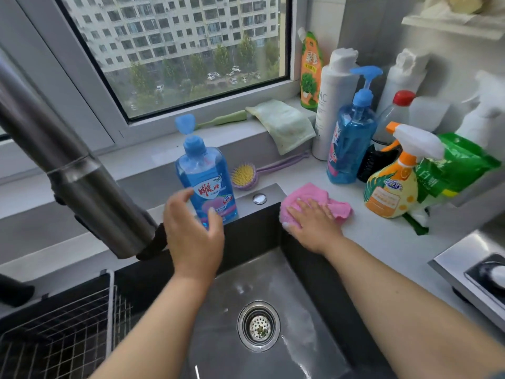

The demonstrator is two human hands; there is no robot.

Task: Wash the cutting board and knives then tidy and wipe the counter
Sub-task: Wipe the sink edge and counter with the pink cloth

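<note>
My right hand [311, 222] lies flat on a pink cloth [314, 196], pressing it onto the white counter [382, 236] at the sink's back right corner. My left hand [192, 228] curls round the lower part of a blue dish-soap bottle [205, 176] that stands upright on the sink's back rim with its flip cap open. The thumb is on the bottle's left side and the fingers are on its front. No cutting board or knife is in view.
The dark sink [259, 283] with its drain [258, 325] lies below my arms, with a wire basket [62, 332] at left. The steel faucet [68, 165] reaches in from the upper left. Several cleaning bottles [352, 138] crowd the back right. A stove edge [470, 269] sits right.
</note>
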